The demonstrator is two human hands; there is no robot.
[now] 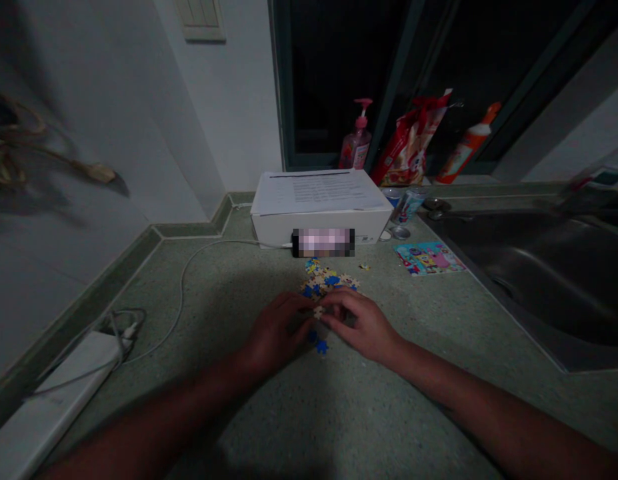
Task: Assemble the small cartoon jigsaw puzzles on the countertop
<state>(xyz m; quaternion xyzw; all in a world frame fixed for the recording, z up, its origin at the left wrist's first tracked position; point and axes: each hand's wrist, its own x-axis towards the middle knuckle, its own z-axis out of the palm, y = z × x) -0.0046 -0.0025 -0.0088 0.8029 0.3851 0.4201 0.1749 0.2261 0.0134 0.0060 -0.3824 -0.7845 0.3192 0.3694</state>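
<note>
On the speckled green counter (379, 407) lies a small heap of jigsaw puzzle pieces (327, 278), blue, yellow and pale. My left hand (276, 330) and my right hand (361, 325) meet just in front of the heap. Their fingertips pinch a pale puzzle piece (319, 311) between them. Two blue pieces (319, 343) lie loose on the counter under my hands. The light is dim.
A white box (321, 205) with a printed sheet on top stands behind the heap. A colourful puzzle picture card (429, 257) lies to the right, beside a steel sink (553, 273). Bottles and a red bag line the window sill. A white power strip (53, 393) with cables lies at left.
</note>
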